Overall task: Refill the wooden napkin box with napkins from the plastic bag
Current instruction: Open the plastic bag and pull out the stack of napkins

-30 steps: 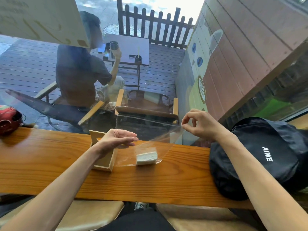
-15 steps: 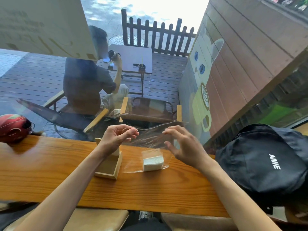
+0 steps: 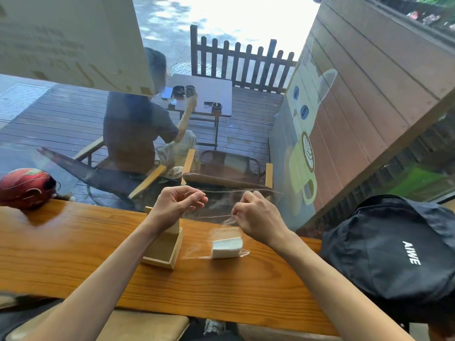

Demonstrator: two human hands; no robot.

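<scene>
A clear plastic bag stands on the wooden counter with a small white stack of napkins lying at its bottom. My left hand pinches the left side of the bag's mouth, and my right hand pinches the right side, both held above the counter. The light wooden napkin box sits just left of the napkins, under my left wrist, with nothing visible inside it.
A black backpack lies on the counter at the right. A red helmet rests at the far left by the window. Behind the glass a person sits at an outdoor table. Stools stand below the counter's near edge.
My right hand has come back in from the right and closed on the bag's mouth. Both hands now sit closer together, gripping the plastic. The camera tilted down slightly.
</scene>
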